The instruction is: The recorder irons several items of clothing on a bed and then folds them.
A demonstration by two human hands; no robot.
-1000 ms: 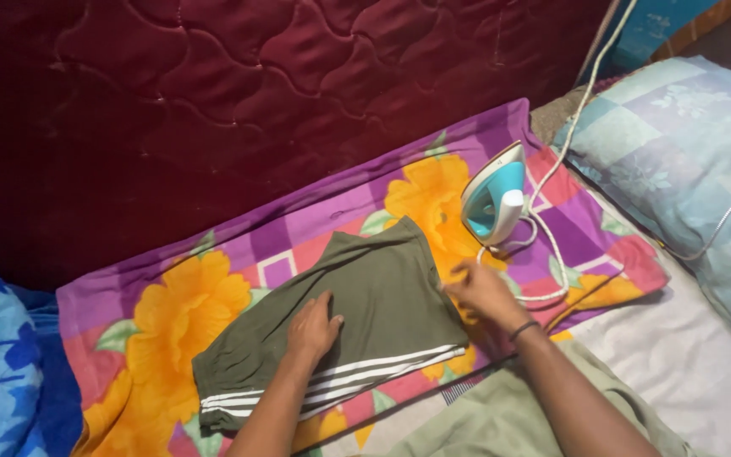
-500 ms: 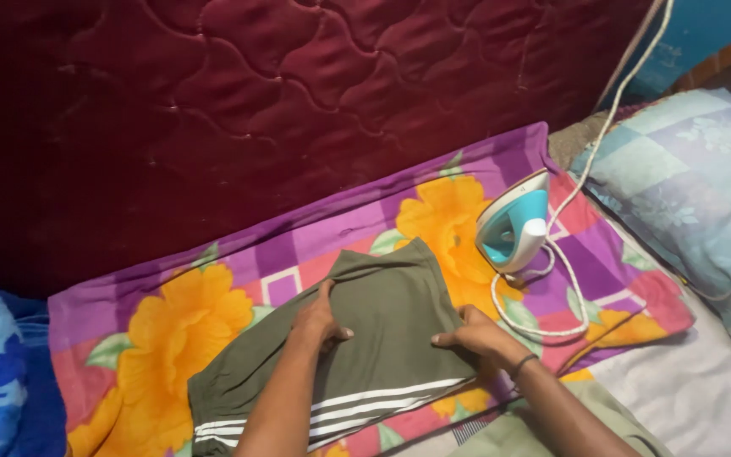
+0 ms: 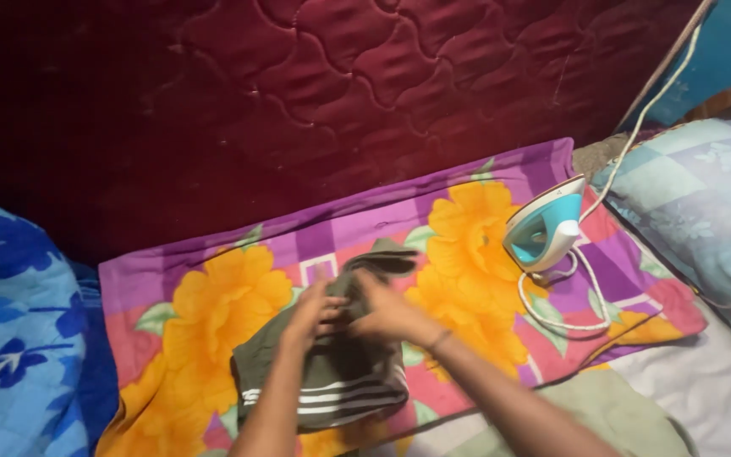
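Observation:
Olive green shorts point(image 3: 332, 377) with white side stripes lie folded over on a flowered purple and yellow cloth point(image 3: 213, 296). My left hand point(image 3: 313, 309) presses on the upper part of the shorts with fingers spread. My right hand point(image 3: 387, 311) grips the folded-over edge of the shorts, right beside the left hand. A white and turquoise iron point(image 3: 543, 228) stands upright on the cloth to the right, apart from both hands, with its white cord point(image 3: 581, 305) looped beside it.
A dark red quilted mattress point(image 3: 298, 93) stands along the back. A blue flowered pillow point(image 3: 10, 305) lies at the left and a pale patterned pillow point(image 3: 704, 203) at the right. Another green garment point(image 3: 585, 423) lies near the bottom edge.
My right hand has carried the right side of the shorts over to the left, folding them narrower. Both hands now meet at the upper part of the shorts. The view has shifted left.

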